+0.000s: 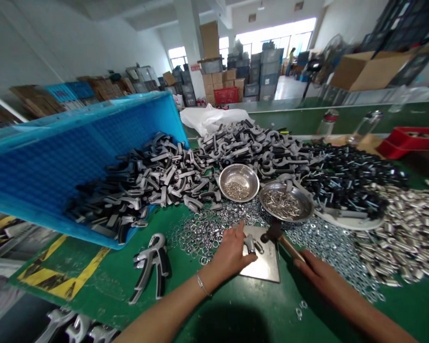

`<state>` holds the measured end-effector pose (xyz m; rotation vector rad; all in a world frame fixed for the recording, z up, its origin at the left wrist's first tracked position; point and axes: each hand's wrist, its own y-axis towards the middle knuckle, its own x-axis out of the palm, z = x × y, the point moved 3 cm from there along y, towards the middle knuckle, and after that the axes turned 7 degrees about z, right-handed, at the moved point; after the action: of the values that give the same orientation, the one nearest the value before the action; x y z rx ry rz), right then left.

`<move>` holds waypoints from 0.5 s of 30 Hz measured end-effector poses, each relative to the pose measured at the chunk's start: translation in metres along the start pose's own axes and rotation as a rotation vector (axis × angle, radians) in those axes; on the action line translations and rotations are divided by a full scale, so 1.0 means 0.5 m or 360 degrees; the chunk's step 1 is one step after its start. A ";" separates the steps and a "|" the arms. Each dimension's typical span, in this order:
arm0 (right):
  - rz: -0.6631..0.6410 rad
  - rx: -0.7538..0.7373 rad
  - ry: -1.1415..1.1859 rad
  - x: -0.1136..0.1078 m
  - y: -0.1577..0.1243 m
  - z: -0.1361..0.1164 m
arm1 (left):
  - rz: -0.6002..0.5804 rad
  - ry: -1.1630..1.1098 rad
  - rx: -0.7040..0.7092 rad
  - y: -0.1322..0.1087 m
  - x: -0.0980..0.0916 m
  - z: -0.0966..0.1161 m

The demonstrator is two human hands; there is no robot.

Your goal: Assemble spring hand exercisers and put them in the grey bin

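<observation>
My left hand (231, 255) rests on a square steel plate (266, 269), with its fingers pressed against a small grey metal part (250, 245) on the plate. My right hand (316, 271) grips the wooden handle (291, 247) of a hammer, whose dark steel head (273, 233) is just above the plate's right corner. Loose steel washers (196, 236) lie to the left of the plate and beyond it. A grey-and-black hand grip strengthener (153, 264) lies left of my left hand.
A tipped blue plastic crate (75, 152) spills grey-and-black grip handles (168, 174) across the green workbench (218, 305). Two steel bowls (239, 183) hold small metal pins. Black bolts (350, 183) and metal sleeves (403, 233) lie heaped on the right. A person stands far back.
</observation>
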<state>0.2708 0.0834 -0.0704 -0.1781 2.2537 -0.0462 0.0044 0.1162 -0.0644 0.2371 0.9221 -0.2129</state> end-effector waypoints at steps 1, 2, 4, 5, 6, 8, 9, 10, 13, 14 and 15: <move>0.0148 -0.0097 -0.0061 -0.002 -0.004 0.005 | -0.0033 -0.0016 -0.0018 -0.005 -0.002 0.000; 0.0315 -0.0237 -0.0138 -0.002 -0.006 0.000 | -0.0074 -0.0040 -0.0019 -0.007 -0.005 0.001; 0.0588 -0.0551 -0.0262 0.016 -0.002 -0.032 | -0.0121 -0.0037 0.0050 0.005 -0.022 0.001; 0.0627 -0.0673 -0.0287 0.034 0.005 -0.055 | -0.0101 0.0018 0.0107 0.021 -0.038 -0.001; 0.0616 -0.0756 -0.0293 0.057 0.014 -0.078 | -0.0055 0.0098 0.0161 0.043 -0.059 -0.006; 0.0556 -0.0820 -0.0282 0.106 0.037 -0.116 | 0.0078 0.0287 0.0187 0.099 -0.116 -0.033; 0.0541 -0.0817 -0.0281 0.127 0.049 -0.127 | 0.0136 0.0364 0.0151 0.130 -0.149 -0.055; 0.0540 -0.0809 -0.0282 0.144 0.060 -0.132 | 0.0191 0.0431 0.0085 0.162 -0.182 -0.082; 0.0551 -0.0821 -0.0295 0.175 0.086 -0.112 | 0.0301 0.0607 -0.0138 0.252 -0.266 -0.173; 0.0543 -0.0840 -0.0313 0.181 0.092 -0.099 | 0.0318 0.0646 -0.0181 0.279 -0.282 -0.198; 0.0536 -0.0864 -0.0340 0.187 0.098 -0.086 | 0.0329 0.0673 -0.0205 0.307 -0.292 -0.218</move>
<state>0.1735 0.1172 -0.1193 -0.0824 2.0075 0.7332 -0.1207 0.3057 0.0068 0.2612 1.3164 0.0934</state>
